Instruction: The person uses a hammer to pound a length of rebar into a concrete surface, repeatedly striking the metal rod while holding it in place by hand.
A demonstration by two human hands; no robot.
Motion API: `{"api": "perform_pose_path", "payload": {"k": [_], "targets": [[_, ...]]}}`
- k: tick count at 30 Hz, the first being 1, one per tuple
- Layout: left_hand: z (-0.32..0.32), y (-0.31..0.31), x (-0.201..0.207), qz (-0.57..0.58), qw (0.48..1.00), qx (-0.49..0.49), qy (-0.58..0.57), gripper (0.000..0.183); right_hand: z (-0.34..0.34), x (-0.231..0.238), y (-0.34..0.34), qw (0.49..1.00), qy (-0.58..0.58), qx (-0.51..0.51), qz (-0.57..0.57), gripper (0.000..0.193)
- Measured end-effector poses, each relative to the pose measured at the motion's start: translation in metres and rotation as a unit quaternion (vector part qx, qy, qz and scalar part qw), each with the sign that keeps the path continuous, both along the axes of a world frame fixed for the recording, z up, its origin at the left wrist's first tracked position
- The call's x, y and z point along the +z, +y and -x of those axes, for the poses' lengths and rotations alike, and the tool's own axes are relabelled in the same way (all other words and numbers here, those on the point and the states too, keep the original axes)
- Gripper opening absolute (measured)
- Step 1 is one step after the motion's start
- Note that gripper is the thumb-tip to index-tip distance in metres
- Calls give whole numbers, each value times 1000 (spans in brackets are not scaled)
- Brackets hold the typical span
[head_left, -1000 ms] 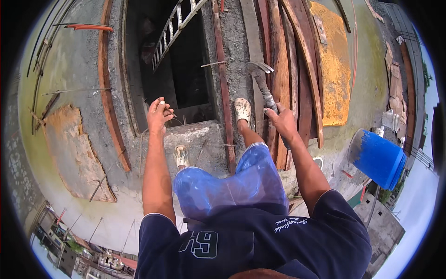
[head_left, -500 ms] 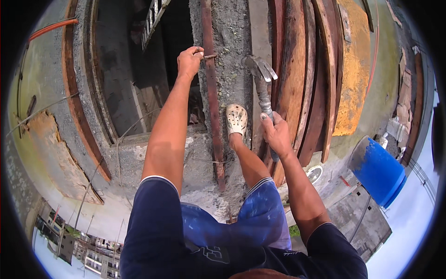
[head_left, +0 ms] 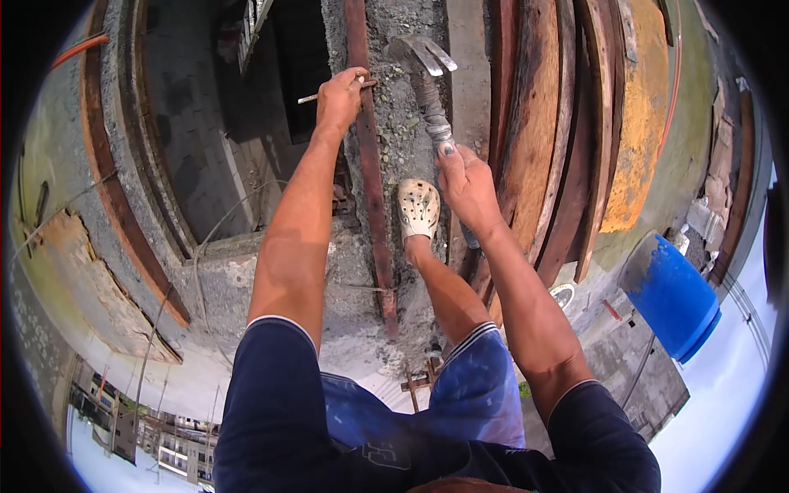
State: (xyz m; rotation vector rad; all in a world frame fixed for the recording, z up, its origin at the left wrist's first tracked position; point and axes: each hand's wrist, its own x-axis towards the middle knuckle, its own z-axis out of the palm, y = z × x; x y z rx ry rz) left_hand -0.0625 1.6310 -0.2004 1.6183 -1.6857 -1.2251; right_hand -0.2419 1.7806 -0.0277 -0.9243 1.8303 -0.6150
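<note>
My right hand (head_left: 466, 182) is closed around the handle of a claw hammer (head_left: 431, 107). Its metal head points away from me, above the rough concrete strip, and its grip looks wrapped. At the edge of a long reddish-brown wooden strip (head_left: 374, 172), my left hand (head_left: 339, 100) pinches a thin rod (head_left: 307, 99). A pale end shows left of the fist, and a short brown end lies over the strip on the other side. The fingers hide its middle, so its exact kind cannot be made out. The hammer head is apart from the rod.
Left of the strip a dark opening (head_left: 238, 107) drops away, with a ladder (head_left: 253, 33) at its far side. Several boards (head_left: 526, 123) lie at the right, beside a yellow-stained panel (head_left: 641, 123). My clog (head_left: 419, 207) stands on the concrete. A blue drum (head_left: 674, 300) is farther right.
The hammer has moved left and away from me, closer to the left hand. My left hand has shifted slightly, and the rod's pale end now shows. The view has moved a little.
</note>
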Motion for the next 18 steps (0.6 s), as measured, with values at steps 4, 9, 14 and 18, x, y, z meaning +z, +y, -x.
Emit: {"api": "perform_pose_path", "payload": {"k": [4,9,14,18], "targets": [[-1,6,-3,7,1000,1,-6,20,-8,-2,-3,1000,19,14,16,46],[-13,8,-11,128,990,-40,-37,19,-27,-13,-2,997,35,34,60,48],[4,12,-1,18,997,-28,-67,15,-16,-40,-26,972,179,124,-83,56],[-23,7,-12,97,990,-5,-106,23,-15,-26,-31,982,137,104,-78,57]]}}
